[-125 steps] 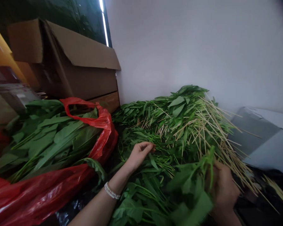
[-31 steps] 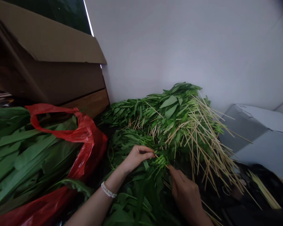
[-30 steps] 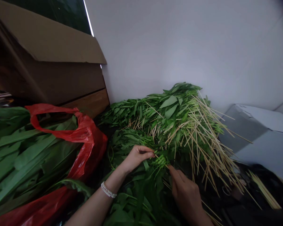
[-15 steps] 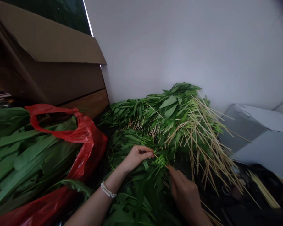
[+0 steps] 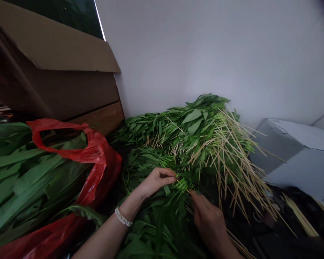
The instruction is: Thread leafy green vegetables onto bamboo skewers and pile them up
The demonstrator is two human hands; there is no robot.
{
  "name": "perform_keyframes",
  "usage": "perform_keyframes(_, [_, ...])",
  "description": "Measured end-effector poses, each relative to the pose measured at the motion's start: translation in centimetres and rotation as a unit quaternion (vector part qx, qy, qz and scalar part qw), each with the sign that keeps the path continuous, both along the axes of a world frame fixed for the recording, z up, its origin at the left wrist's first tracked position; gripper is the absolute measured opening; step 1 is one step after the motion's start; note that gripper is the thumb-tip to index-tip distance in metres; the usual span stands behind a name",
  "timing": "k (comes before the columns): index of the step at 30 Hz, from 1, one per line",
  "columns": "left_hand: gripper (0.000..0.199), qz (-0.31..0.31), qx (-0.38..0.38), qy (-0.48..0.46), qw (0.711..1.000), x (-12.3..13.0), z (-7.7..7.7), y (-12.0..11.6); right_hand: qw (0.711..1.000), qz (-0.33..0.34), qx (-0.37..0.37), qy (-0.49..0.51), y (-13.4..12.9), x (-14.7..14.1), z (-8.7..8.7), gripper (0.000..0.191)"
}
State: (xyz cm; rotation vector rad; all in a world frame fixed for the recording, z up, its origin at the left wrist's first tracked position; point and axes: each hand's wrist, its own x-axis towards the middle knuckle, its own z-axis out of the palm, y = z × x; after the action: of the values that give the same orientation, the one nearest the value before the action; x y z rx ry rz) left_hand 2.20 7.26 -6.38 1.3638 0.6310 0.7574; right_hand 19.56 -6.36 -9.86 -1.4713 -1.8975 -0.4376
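Note:
Between my hands is a thin bamboo skewer with a row of green stems [image 5: 181, 185] threaded across it, their leaves hanging below. My left hand [image 5: 162, 178], a beaded bracelet on its wrist, pinches with thumb and forefinger at the skewer's far end; whether a stem is also in that pinch I cannot tell. The near end of the skewer [image 5: 189, 192] sits in my right hand [image 5: 209, 219], whose fingers are closed around it. Loose leafy greens [image 5: 151, 230] lie beneath both hands. Just beyond them is a pile of skewered greens [image 5: 194, 122] with many bare stick ends [image 5: 232, 154] pointing right.
At left a red plastic bag [image 5: 104, 154] holds large green leaves [image 5: 37, 180]. Behind it stands an open cardboard box [image 5: 75, 90]. A white box [image 5: 299, 154] is at the right, with a bundle of loose skewers [image 5: 299, 216] in front. A pale wall [image 5: 191, 46] closes off the back.
My right hand has shifted slightly left, toward the left hand, along with the skewer. The left hand keeps its pinch; the view has moved a little.

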Motion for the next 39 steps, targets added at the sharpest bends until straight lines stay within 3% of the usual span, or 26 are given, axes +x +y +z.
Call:
perform_keyframes(7, [0.026,-0.033,0.0,0.018,0.999,-0.4,-0.1,0.1,1.0,0.008,0.007,-0.002,0.1,-0.2,0.3,0.034])
perform_keyframes(13, [0.055,-0.223,-0.059,-0.033,0.972,-3.1,1.3,0.9,0.997,0.076,0.001,0.019,-0.5,-0.8,1.1,0.02])
perform_keyframes(15, [0.049,-0.194,-0.072,-0.061,0.976,-3.3,1.3,1.1,0.994,0.104,-0.003,0.019,-0.8,-1.1,1.3,0.017])
perform_keyframes(17, [0.036,-0.114,-0.057,-0.058,0.99,-2.8,1.0,1.1,0.992,0.124,-0.003,0.0,-1.0,-1.4,1.5,0.018])
perform_keyframes(20, [0.027,-0.047,0.03,0.01,0.998,-1.4,0.6,0.6,0.99,0.138,-0.007,-0.033,-1.1,-1.7,1.5,0.02])
perform_keyframes(23, [0.027,-0.065,0.128,0.09,0.986,-0.4,0.5,-0.1,0.989,0.138,-0.014,-0.051,-1.2,-2.0,1.4,0.021])
perform_keyframes(27, [0.024,-0.108,0.248,0.167,0.948,-0.3,0.5,-0.4,0.989,0.134,-0.021,-0.064,-1.2,-2.0,1.4,0.023])
perform_keyframes(30, [0.023,-0.151,0.302,0.197,0.921,-0.5,0.4,-0.4,0.99,0.128,-0.018,-0.062,-1.1,-2.0,1.4,0.023])
perform_keyframes(34, [0.021,-0.176,0.313,0.203,0.911,-0.5,0.2,-0.3,0.989,0.134,-0.008,-0.058,-1.0,-1.9,1.4,0.023])
perform_keyframes(39, [0.014,-0.192,0.269,0.193,0.924,-0.6,0.4,-0.4,0.989,0.13,-0.002,-0.067,-0.9,-1.8,1.5,0.021])
